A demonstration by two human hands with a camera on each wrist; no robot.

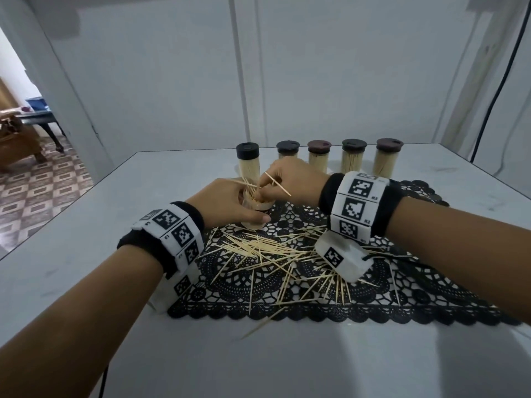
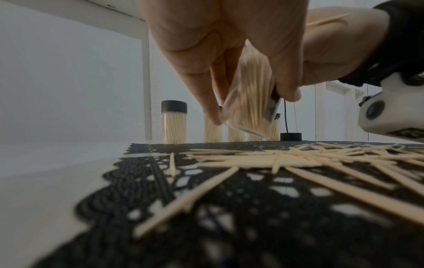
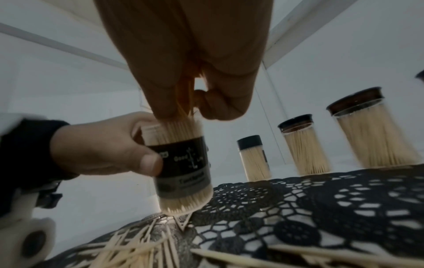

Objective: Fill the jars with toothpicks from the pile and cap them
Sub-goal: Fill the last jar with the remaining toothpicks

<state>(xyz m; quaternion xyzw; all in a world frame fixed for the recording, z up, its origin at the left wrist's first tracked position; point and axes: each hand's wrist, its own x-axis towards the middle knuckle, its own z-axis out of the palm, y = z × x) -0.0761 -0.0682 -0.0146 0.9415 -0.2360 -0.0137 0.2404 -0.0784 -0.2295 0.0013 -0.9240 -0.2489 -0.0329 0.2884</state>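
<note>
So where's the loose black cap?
In the left wrist view, the cap sits alone at the far edge of the lace mat, just right of the row of jars.

white walls (image 1: 172, 67), patterned tile floor (image 1: 43, 185)

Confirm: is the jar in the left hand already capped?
No: the jar gripped by the left hand stands open-topped while the right hand feeds toothpicks in.

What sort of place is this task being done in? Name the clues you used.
Probably a room in a home: a white table with a black lace mat stands against plain white walls, and a doorway on the left shows a patterned tile floor and wooden furniture.
</note>
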